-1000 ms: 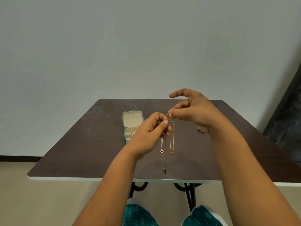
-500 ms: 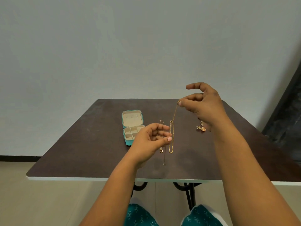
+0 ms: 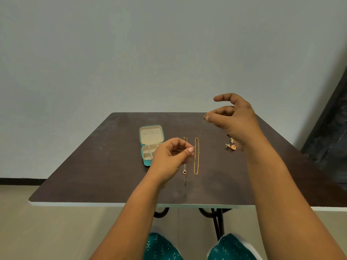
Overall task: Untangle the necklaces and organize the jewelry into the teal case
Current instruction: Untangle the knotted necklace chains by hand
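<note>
while both hands hover over the dark table (image 3: 105,166), the right hand (image 3: 234,121) is raised toward the far right side, thumb and middle fingertips pinched together on the end of a very thin chain (image 3: 201,129), index finger lifted and curved free above. that thin chain slants down from the pinch toward the left hand (image 3: 169,156), which is loosely curled, its thumb and fingertips closed on the same fine strand; where exactly the strand passes between the fingers is too fine to tell. two other chains lie straight on the table just right of the left hand: a thicker gold chain (image 3: 196,156) folded into a narrow loop, and a slim necklace with a small ring pendant (image 3: 184,172) partly hidden behind the left hand's fingers. below the ring a small dark pendant (image 3: 185,183) shows at the end of a faint strand. under the right wrist sit a few small gold earrings (image 3: 231,145), their number unclear. one teal case (image 3: 151,143) lies open left of the chains, lid flat, beige compartments showing.
</note>
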